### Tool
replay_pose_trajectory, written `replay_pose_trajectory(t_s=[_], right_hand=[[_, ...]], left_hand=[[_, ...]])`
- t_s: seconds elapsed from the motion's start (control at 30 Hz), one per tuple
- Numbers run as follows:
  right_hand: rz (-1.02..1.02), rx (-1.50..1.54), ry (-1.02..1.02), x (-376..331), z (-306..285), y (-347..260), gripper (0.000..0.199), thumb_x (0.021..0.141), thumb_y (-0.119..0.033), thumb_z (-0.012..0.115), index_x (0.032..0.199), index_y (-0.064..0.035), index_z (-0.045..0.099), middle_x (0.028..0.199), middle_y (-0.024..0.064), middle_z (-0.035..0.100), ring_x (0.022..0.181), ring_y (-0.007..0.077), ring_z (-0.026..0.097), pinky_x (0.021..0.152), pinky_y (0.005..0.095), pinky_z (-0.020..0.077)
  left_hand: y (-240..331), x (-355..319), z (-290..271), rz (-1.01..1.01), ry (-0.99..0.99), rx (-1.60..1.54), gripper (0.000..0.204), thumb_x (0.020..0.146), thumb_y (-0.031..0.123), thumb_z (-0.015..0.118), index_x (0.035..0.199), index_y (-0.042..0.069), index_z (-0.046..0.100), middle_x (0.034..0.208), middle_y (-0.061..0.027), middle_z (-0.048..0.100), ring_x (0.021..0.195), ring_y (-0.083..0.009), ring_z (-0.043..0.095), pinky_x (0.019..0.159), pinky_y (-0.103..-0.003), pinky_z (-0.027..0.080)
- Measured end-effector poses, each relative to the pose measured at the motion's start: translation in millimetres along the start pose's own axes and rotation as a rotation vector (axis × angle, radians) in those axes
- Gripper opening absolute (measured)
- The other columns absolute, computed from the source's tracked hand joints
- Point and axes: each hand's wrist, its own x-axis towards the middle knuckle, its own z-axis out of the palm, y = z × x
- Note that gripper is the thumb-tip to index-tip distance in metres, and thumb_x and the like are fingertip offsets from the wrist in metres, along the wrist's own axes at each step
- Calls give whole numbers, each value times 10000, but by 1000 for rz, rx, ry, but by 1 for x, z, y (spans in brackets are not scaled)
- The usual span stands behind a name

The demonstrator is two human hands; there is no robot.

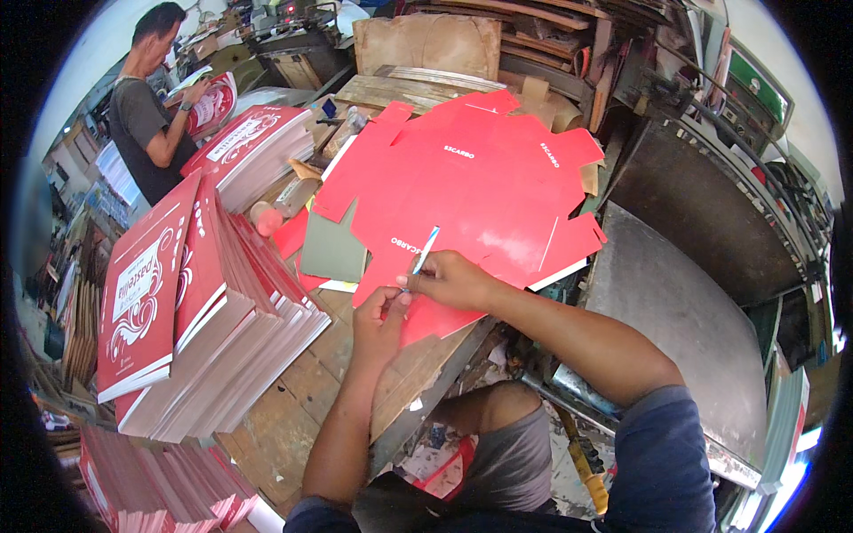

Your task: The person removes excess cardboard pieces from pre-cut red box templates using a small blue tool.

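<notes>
Both hands meet over the near edge of a flat red die-cut cardboard sheet (462, 200) with tabs along its outline. In my right hand (451, 280), the fingers are closed round a slim white-and-blue stick-like thing (427, 246) that points up and away; its exact kind is unclear. My left hand (380, 318) pinches at its lower end, thumb and fingers pressed together. A grey-green board piece (332, 246) shows at the left of the red sheet, and more sheets lie under it.
Tall stacks of red-and-white printed sheets (222, 333) stand at the left, with another stack (258, 147) behind. A person (151, 111) at the far left holds a printed sheet. A dark metal machine (684, 311) borders the right. The wooden table (311, 391) ends near my knee.
</notes>
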Motion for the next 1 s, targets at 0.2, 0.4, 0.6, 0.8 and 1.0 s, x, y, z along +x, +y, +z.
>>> replay_pose_trajectory(t_s=[0.2, 0.4, 0.6, 0.8, 1.0], right_hand=[[-30, 106, 526, 10, -26, -2, 432, 992, -392, 538, 835, 6, 604, 659, 71, 601, 599, 121, 569, 563, 317, 475], [-104, -217, 57, 18, -7, 26, 359, 954, -340, 561, 923, 6, 653, 773, 109, 666, 696, 178, 631, 665, 368, 499], [23, -238, -345, -10, -10, 3, 425, 922, -431, 586, 856, -22, 679, 686, 82, 654, 669, 181, 625, 627, 364, 487], [-185, -445, -357, 19, 18, 32, 580, 901, -555, 560, 831, 9, 682, 711, 196, 640, 672, 306, 606, 651, 440, 483], [-8, -317, -387, 45, 7, 24, 363, 850, -424, 620, 910, -94, 759, 882, 90, 720, 790, 205, 645, 704, 360, 532]], left_hand=[[-13, 4, 1, 15, 40, 57, 194, 967, 189, 607, 941, -1, 635, 781, -14, 615, 723, -90, 567, 678, -253, 470], [-37, 10, -7, 114, 261, 78, 265, 981, 252, 589, 1035, -6, 615, 959, -39, 622, 856, -108, 553, 772, -264, 465], [-39, 15, -31, -46, 268, -204, 239, 973, 247, 592, 1026, 16, 625, 892, -23, 577, 800, -104, 536, 720, -244, 445], [-102, 27, -74, 251, 196, 264, 311, 933, 259, 569, 1088, -8, 608, 1011, -129, 617, 936, -247, 588, 834, -365, 475], [-138, 65, -147, -45, 137, -261, 350, 961, 195, 498, 1249, 7, 563, 1152, -130, 608, 1032, -239, 594, 873, -365, 504]])
